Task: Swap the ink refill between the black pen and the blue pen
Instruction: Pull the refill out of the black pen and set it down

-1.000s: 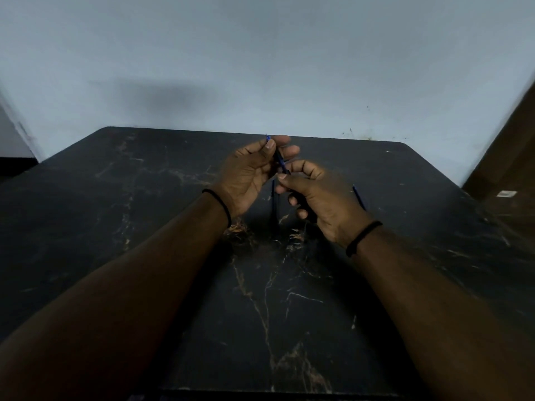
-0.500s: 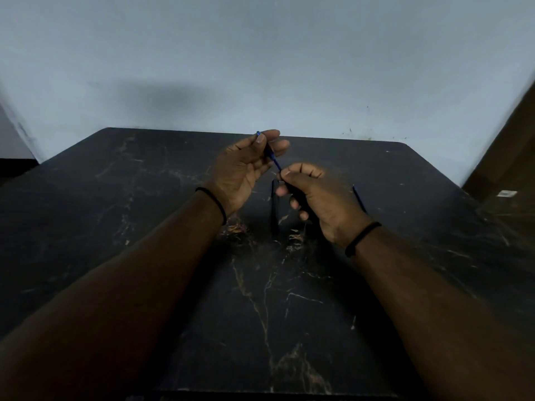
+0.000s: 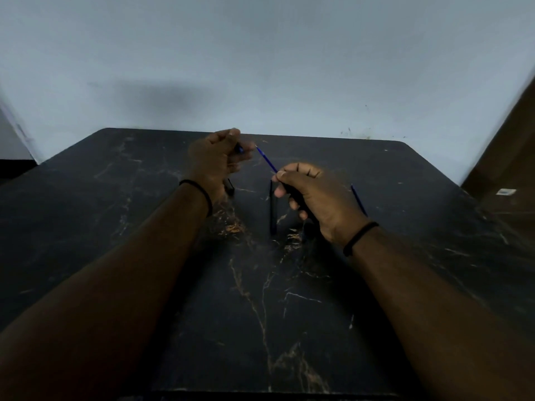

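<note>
Above a black marble-patterned table [image 3: 173, 256], a dark pen barrel [image 3: 295, 195] is gripped in the curled fingers of the right hand [image 3: 312, 198], and a thin blue ink refill [image 3: 266, 159] is seen projecting from it up and to the left. A small dark-and-blue pen piece [image 3: 239, 148] is pinched in the curled fingers of the left hand [image 3: 217, 160], apart from the refill's tip. On the table, another dark pen barrel [image 3: 272, 209] is laid between the hands, a second blue refill [image 3: 359, 199] is partly hidden behind the right hand, and a short dark piece [image 3: 230, 186] is seen just below the left hand.
</note>
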{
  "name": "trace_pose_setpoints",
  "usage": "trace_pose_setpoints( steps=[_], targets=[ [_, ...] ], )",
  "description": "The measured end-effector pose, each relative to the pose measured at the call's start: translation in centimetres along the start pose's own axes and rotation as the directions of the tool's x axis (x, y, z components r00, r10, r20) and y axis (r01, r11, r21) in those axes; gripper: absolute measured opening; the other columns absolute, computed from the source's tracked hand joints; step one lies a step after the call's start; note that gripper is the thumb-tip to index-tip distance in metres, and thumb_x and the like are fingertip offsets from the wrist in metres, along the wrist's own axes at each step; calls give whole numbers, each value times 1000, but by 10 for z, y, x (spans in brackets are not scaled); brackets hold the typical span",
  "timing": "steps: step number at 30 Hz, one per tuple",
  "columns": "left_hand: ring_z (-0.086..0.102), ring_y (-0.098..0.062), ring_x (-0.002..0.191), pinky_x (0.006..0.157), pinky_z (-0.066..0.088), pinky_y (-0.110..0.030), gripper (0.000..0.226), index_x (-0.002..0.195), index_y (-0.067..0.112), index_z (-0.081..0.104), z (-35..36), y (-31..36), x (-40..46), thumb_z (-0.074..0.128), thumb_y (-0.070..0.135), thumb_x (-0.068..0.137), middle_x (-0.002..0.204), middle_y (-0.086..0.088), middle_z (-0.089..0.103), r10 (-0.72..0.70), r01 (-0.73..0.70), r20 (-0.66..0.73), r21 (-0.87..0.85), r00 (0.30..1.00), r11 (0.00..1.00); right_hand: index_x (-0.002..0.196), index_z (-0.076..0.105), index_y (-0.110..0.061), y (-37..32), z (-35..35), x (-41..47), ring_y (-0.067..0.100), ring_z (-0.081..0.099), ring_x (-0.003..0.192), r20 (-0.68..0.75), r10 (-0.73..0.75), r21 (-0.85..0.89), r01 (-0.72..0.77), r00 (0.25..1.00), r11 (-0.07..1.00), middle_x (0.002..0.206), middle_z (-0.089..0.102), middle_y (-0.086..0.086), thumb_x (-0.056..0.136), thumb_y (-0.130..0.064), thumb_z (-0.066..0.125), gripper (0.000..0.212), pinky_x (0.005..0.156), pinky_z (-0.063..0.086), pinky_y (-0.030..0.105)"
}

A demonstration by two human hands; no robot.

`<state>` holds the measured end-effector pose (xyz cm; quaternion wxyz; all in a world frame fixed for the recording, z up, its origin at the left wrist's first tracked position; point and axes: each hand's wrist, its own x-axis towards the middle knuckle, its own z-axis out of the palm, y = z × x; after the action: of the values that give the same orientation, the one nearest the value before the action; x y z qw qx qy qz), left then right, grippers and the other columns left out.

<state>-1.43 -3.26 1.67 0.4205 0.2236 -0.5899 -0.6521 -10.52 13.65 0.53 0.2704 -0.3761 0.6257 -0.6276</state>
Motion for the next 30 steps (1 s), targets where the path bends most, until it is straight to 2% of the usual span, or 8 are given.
trace_pose_setpoints(
  steps=[4,9,14,16,19,23,27,30],
  targets=[
    [69,-31,75,75,57,-43,25,72,17,63,-4,-11,5,60,23,96,69,-7,68,126,-76,-84,445,989,893,86,71,-18,0,0,1,10,46,47,-18,-13,-14,13,1000,1000,70,69,2,95,-23,61,15,38,30,18],
    [69,-30,75,74,56,-36,31,54,21,63,-5,-20,4,75,26,83,73,-14,72,137,-33,-146,556,980,830,86,72,-17,0,-1,0,10,46,48,-33,-20,-22,19,999,1000,70,69,2,95,-23,61,15,38,32,19],
    [61,-23,74,78,55,-39,16,77,12,69,-4,-23,6,73,26,85,79,-4,63,-44,102,-127,501,991,859,87,70,-16,-3,-1,-2,11,45,48,-36,-12,-22,12,999,1000,69,68,1,96,-21,60,15,38,31,19],
    [64,-30,81,82,56,-44,19,78,13,68,-7,-29,7,75,31,82,87,-10,67,-87,145,-136,513,987,846,89,70,-14,-3,-1,-3,10,45,48,-30,-8,-31,7,1000,999,68,67,1,96,-21,59,15,38,30,19],
    [65,-38,87,81,55,-46,35,80,7,69,-14,-31,13,76,42,77,89,-19,69,-15,118,-162,652,987,749,90,70,-12,-4,-1,-4,10,45,49,-30,-5,-37,4,1000,999,69,67,1,97,-20,59,15,39,31,19],
    [63,-39,108,97,49,-50,55,111,2,67,-20,-34,19,69,49,82,114,-21,68,-163,190,-110,743,980,642,96,71,-9,-4,-1,-4,10,45,50,-40,16,-46,-18,999,999,72,67,3,96,-21,59,17,40,32,20],
    [69,-30,93,88,56,-44,39,94,19,76,-19,-37,15,72,53,76,97,-9,74,-2,118,-136,854,991,507,97,71,-8,-2,-2,-3,9,46,49,-54,13,-51,-15,998,999,72,68,2,96,-22,60,18,39,32,19],
    [71,-27,87,85,57,-43,28,89,19,75,-16,-36,13,73,44,79,91,-7,75,54,81,-146,779,988,621,97,71,-10,-2,-3,-1,9,47,49,-53,9,-34,-11,999,999,72,68,1,96,-22,60,16,40,33,20]
  ],
)
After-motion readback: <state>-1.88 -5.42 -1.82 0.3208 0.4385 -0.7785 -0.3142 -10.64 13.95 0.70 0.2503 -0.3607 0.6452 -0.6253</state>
